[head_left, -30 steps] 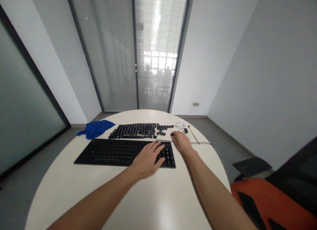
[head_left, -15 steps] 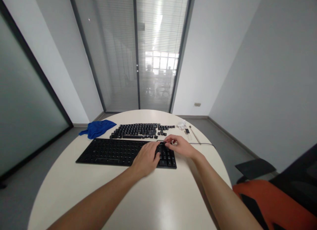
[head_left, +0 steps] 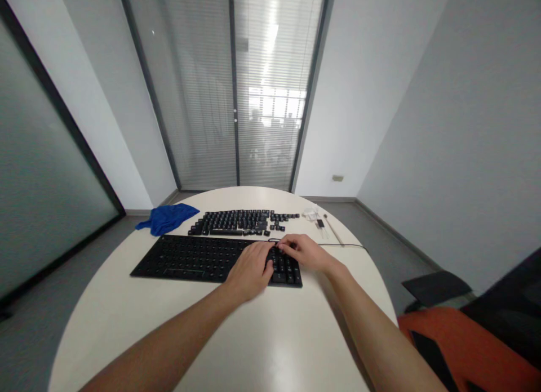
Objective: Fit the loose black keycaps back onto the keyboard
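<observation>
One left hand (head_left: 250,271) half-spread on keyboard (head_left: 194,258), right hand (head_left: 305,252) narrow at its far right corner, contents hidden

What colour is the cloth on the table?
The cloth is bright blue; the head view shows it best.

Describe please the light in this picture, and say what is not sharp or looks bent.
Head view: bright glare behind the blinds, soft reflection on the near tabletop; soft shadow beside the right forearm; door frame leans, likely wide-lens distortion; legends on the loose keycaps too soft to read.
</observation>
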Demonstrator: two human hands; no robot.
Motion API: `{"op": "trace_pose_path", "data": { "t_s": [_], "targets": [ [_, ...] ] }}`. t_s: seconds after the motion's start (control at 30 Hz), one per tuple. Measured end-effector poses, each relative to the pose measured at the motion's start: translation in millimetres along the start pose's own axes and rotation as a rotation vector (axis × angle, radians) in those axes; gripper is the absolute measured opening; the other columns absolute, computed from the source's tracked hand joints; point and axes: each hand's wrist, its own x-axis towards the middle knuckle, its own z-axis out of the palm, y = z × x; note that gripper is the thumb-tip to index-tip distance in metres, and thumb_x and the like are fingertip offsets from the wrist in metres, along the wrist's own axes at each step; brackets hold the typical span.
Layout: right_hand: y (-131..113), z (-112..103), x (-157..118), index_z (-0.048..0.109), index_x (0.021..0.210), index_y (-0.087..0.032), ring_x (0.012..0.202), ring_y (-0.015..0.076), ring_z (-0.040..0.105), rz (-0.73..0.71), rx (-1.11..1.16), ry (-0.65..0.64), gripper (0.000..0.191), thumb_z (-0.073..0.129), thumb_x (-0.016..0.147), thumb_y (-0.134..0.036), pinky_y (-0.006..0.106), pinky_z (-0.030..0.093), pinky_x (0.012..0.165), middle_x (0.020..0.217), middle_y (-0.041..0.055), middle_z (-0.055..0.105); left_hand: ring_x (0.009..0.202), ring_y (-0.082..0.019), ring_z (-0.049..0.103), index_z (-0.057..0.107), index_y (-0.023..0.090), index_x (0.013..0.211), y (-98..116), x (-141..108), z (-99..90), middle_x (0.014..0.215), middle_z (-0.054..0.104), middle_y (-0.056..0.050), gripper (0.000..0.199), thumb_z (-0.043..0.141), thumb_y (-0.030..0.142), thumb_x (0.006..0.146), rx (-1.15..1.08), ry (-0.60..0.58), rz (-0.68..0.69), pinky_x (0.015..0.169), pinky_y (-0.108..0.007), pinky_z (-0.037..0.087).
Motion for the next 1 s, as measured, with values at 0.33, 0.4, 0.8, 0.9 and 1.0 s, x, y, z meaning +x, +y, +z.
{"op": "trace_pose_path", "data": {
  "t_s": [0.33, 0.4, 0.8, 0.9, 1.0],
  "targets": [
    [0.6, 0.1, 2.7, 0.075, 0.085, -0.018, 0.078, 0.0193, 0.064, -0.056, -0.043, -0.006, 0.025, 0.06, 0.092, -0.037, 0.03, 0.047, 0.073, 0.082, 0.0051, 0.074, 0.124, -0.025, 0.052, 0.049, 0.017, 0.133, -0.4, -0.7, -0.1, 0.132, 0.059, -0.011, 0.039, 0.048, 0.016, 0.093, 0.009, 0.005, 0.006, 0.111, -0.046, 0.041],
    [1.8, 0.8, 3.3, 0.076, 0.089, -0.018, 0.078, 0.0189, 0.064, -0.053, -0.029, -0.004, 0.024, 0.06, 0.092, -0.036, 0.03, 0.047, 0.074, 0.084, 0.0048, 0.074, 0.124, -0.025, 0.052, 0.049, 0.016, 0.133, 0.0, -0.6, -0.8, 0.132, 0.059, -0.011, 0.039, 0.048, 0.016, 0.093, 0.012, 0.005, 0.008, 0.111, -0.046, 0.041],
    [7.7, -4.3, -0.7, 0.079, 0.098, -0.022, 0.082, 0.0194, 0.065, -0.1, -0.078, -0.047, 0.018, 0.067, 0.087, -0.031, 0.029, 0.047, 0.073, 0.09, 0.0048, 0.074, 0.124, -0.026, 0.053, 0.05, 0.017, 0.132, 2.2, 0.1, -2.1, 0.131, 0.059, -0.011, 0.039, 0.049, 0.016, 0.092, 0.008, -0.004, -0.004, 0.11, -0.045, 0.042],
    [7.9, -4.5, -0.3, 0.079, 0.102, -0.022, 0.08, 0.0191, 0.065, -0.098, -0.095, -0.053, 0.022, 0.063, 0.09, -0.031, 0.029, 0.047, 0.072, 0.091, 0.0052, 0.075, 0.123, -0.025, 0.053, 0.05, 0.017, 0.132, 2.1, 0.1, -2.0, 0.13, 0.06, -0.011, 0.04, 0.049, 0.015, 0.092, 0.007, 0.001, -0.002, 0.11, -0.045, 0.042],
    [6.5, -4.5, -0.3, 0.078, 0.106, -0.021, 0.081, 0.0193, 0.065, -0.075, -0.098, -0.045, 0.024, 0.06, 0.091, -0.029, 0.029, 0.047, 0.073, 0.093, 0.0056, 0.076, 0.123, -0.026, 0.053, 0.05, 0.017, 0.131, 2.3, 0.2, -2.0, 0.131, 0.06, -0.011, 0.04, 0.05, 0.016, 0.092, 0.009, -0.001, -0.004, 0.11, -0.045, 0.042]
  ]
}}
